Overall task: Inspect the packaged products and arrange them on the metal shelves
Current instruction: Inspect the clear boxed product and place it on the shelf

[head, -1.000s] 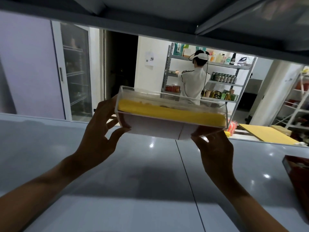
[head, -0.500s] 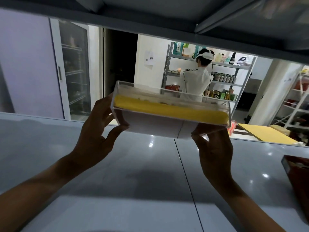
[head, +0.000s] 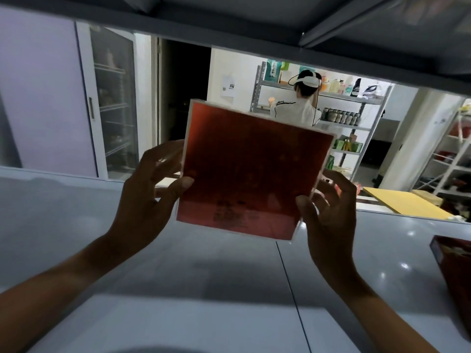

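A flat packaged box (head: 252, 169) in a clear case is held upright above the grey metal shelf (head: 178, 276), its broad red face with small printed text turned toward me. My left hand (head: 150, 189) grips its left edge, thumb on the red face. On the lower right corner sits my right hand (head: 328, 207), thumb in front and fingers behind. The box hangs clear of the shelf surface.
A second dark red package (head: 453, 273) lies on the shelf at the far right. The shelf above (head: 254, 24) hangs low overhead. Beyond the shelf, a person (head: 295, 105) in white stands at another stocked metal rack (head: 356, 118).
The box was held flat with its yellow side edge facing me; it has been tipped up so the red face now faces me. Both hands shifted their grip.
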